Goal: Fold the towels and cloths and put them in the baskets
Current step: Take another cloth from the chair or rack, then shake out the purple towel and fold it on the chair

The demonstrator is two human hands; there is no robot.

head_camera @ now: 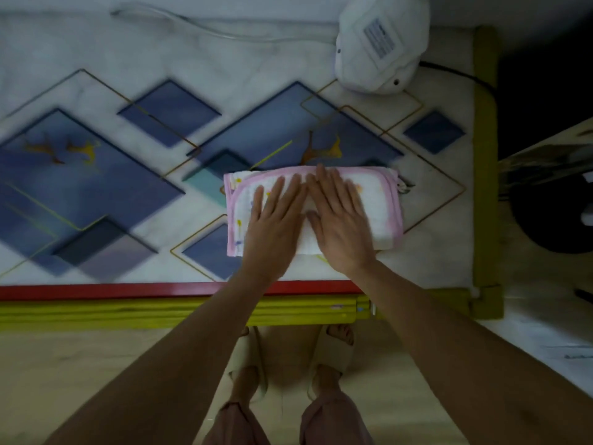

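We press both palms flat on a folded white towel (313,208) with pink trim — left hand (274,220) and right hand (340,216) side by side, fingers straight and spread, the towel under them on the patterned desk (96,175).

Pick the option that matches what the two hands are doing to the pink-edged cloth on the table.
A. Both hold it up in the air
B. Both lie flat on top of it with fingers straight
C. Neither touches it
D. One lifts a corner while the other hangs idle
B: the left hand and right hand press flat, fingers straight, side by side on the folded pink-edged cloth, which lies on the table.
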